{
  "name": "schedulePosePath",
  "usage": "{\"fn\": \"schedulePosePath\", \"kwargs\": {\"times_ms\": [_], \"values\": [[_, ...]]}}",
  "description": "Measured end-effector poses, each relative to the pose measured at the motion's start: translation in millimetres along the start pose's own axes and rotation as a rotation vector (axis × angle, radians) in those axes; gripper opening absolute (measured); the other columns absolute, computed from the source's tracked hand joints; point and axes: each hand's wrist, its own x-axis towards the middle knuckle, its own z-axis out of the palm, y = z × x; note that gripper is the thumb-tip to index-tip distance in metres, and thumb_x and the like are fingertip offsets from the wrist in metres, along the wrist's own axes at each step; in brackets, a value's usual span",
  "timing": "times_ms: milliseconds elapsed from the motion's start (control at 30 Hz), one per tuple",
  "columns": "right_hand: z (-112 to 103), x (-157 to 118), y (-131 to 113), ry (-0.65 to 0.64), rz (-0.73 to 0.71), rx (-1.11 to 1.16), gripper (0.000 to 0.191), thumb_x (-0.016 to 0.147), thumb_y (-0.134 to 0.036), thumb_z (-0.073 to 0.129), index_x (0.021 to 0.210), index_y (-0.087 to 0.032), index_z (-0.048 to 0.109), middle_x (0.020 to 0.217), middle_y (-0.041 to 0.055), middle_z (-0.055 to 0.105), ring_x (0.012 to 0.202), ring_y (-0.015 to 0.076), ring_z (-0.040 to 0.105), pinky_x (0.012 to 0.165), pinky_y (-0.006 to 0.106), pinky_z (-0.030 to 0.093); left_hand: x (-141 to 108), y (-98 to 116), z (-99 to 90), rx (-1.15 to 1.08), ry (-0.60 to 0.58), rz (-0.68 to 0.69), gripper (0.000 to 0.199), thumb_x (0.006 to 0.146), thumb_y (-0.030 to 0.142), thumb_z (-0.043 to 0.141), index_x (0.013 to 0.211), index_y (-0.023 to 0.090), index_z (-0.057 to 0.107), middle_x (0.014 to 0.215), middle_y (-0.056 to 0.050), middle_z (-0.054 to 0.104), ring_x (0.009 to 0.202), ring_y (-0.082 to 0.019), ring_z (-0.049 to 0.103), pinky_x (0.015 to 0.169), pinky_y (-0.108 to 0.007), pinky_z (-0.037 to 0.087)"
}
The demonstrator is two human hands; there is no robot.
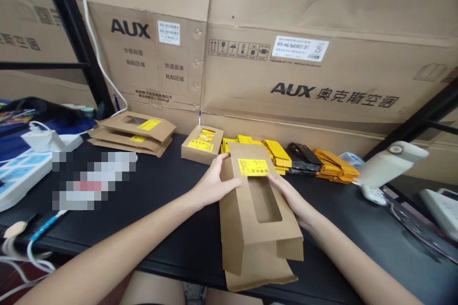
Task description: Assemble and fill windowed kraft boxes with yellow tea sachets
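An unfolded brown kraft paper box [236, 217] stands tilted on the black desk in front of me. It has a cut-out window in its top face, a yellow label [253, 167] above it, and loose flaps at its near end. My left hand [215, 182] grips its left side, thumb across the top face. Along the right edge my right hand [288, 196] holds it too; most of those fingers are hidden. Just behind stands a filled kraft box [195, 151] with yellow packets in its window. Flattened kraft boxes [134, 134] lie stacked to the left.
Along the cardboard wall lie yellow packets [277, 152], black packets [303, 158] and orange packets [336, 167]. A white bottle [390, 164] and glasses [422, 233] are at the right. On the left are a power strip [25, 171], a blurred-out object [95, 181] and cables [32, 257].
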Motion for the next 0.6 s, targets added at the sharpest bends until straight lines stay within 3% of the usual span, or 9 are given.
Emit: {"fn": "schedulePosePath", "kwargs": {"times_ms": [167,300,433,600], "values": [[1.4,-0.3,-3.7,0.078,-0.075,0.007,0.056,0.08,-0.043,0.07,0.133,-0.035,0.054,0.145,-0.0006,0.053,0.125,0.0269,0.056,0.102,0.039,0.048,4.4,-7.1,-2.1,-0.063,-0.049,0.066,0.051,0.077,0.027,0.062,0.126,0.021,0.051,0.142,-0.011,0.048,0.133,-0.028,0.044,0.113,-0.045,0.033],[-0.7,-1.1,-5.1,0.086,-0.121,0.004,0.061,0.08,-0.043,0.07,0.136,-0.037,0.049,0.145,-0.0009,0.053,0.127,0.0272,0.054,0.102,0.039,0.048,5.4,-7.5,-2.9,-0.075,-0.044,0.098,0.042,0.078,0.027,0.061,0.119,0.02,0.055,0.138,-0.011,0.052,0.13,-0.027,0.048,0.112,-0.045,0.035],[-1.4,-2.0,-4.8,0.082,-0.139,-0.02,0.056,0.079,-0.04,0.071,0.132,-0.037,0.053,0.144,-0.003,0.054,0.13,0.0254,0.051,0.103,0.035,0.046,1.2,-6.8,0.9,-0.087,-0.08,0.106,0.055,0.074,0.031,0.071,0.125,0.02,0.052,0.141,-0.013,0.05,0.131,-0.029,0.047,0.111,-0.048,0.037],[-0.6,-2.0,-5.9,0.069,-0.105,-0.047,0.045,0.071,-0.042,0.077,0.113,-0.027,0.069,0.129,0.0031,0.067,0.118,0.0285,0.061,0.101,0.037,0.047,-3.0,-3.4,4.2,-0.234,-0.256,0.098,0.067,0.074,0.026,0.072,0.134,0.021,0.044,0.144,-0.013,0.048,0.133,-0.029,0.047,0.111,-0.049,0.039]]}}
